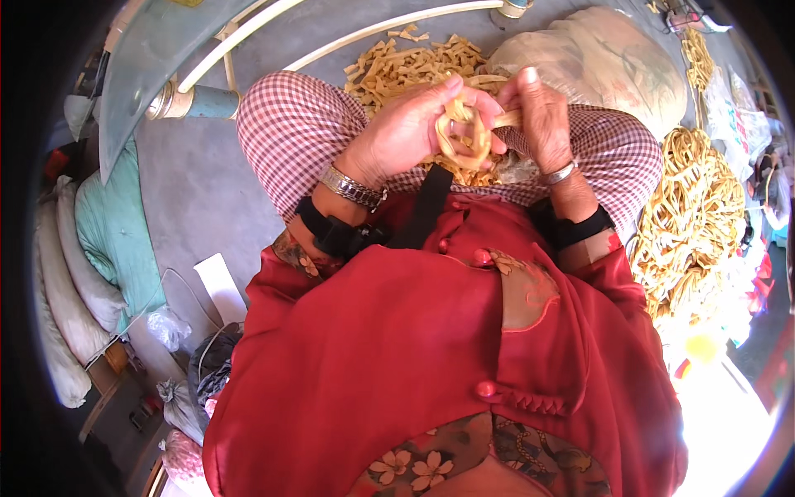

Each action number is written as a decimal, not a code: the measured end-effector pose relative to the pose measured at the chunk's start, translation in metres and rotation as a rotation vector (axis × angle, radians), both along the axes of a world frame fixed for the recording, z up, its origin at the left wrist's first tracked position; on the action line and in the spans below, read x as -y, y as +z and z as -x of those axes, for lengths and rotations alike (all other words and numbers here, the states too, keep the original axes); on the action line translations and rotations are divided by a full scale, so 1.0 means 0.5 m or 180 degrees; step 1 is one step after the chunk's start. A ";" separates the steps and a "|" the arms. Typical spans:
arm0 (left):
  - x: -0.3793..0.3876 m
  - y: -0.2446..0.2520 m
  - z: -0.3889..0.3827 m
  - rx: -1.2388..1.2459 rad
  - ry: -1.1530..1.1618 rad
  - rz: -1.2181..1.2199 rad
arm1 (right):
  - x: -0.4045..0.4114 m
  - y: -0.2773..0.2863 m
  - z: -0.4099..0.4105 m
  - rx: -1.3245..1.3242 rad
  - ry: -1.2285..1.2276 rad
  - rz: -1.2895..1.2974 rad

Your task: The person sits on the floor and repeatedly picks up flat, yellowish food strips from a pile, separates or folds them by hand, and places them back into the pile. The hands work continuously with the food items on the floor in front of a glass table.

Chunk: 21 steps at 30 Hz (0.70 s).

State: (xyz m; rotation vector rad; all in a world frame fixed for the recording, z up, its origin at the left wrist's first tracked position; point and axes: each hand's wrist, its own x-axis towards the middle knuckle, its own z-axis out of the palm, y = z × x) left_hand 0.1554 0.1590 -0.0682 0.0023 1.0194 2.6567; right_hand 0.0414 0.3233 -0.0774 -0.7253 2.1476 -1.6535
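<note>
Above my lap, my left hand holds a looped pale-yellow strip, the loop hanging across its fingers and palm. A flat length of the same material runs across to my right hand, pinched between its thumb and fingers. Between my crossed legs lie more yellow pieces next to some clear plastic. Beyond my hands, a heap of short yellow strips is spread on the grey floor. The strips' exact material cannot be told.
A large stuffed translucent sack sits beyond my right knee. Long tangled yellow strips are piled at the right. White curved tubes and a glass-like panel stand at upper left. Green and whitish sacks lie farther left.
</note>
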 end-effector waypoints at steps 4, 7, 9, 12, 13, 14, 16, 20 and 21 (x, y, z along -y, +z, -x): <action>0.048 0.002 -0.022 0.0010 0.0544 -0.0084 | -0.071 0.021 0.057 -0.0523 -0.0463 -0.0163; 0.040 0.023 -0.024 0.0021 0.0536 -0.0123 | -0.115 0.035 0.081 -0.0021 -0.0092 -0.0436; 0.047 0.026 -0.018 0.0030 0.0732 -0.0036 | -0.109 0.049 0.071 0.0370 0.0476 -0.0550; 0.055 0.032 -0.010 -0.0031 0.0801 0.0314 | -0.064 0.078 0.028 0.1151 0.1490 -0.0560; 0.050 0.034 -0.008 -0.0020 0.0844 0.0367 | -0.049 0.082 0.014 0.1333 0.1781 -0.0582; 0.044 0.036 -0.007 -0.0008 0.0887 0.0420 | -0.030 0.087 -0.008 0.1541 0.1778 -0.0369; 0.034 0.046 -0.005 -0.0005 0.1015 0.0606 | -0.009 0.071 -0.016 0.1774 0.2047 -0.0294; 0.030 0.056 -0.011 0.0153 0.1184 0.1851 | 0.014 0.054 -0.025 0.1398 0.1846 -0.0428; 0.030 0.061 -0.009 0.0158 0.1103 0.2230 | 0.014 0.054 -0.026 0.1303 0.1781 -0.0507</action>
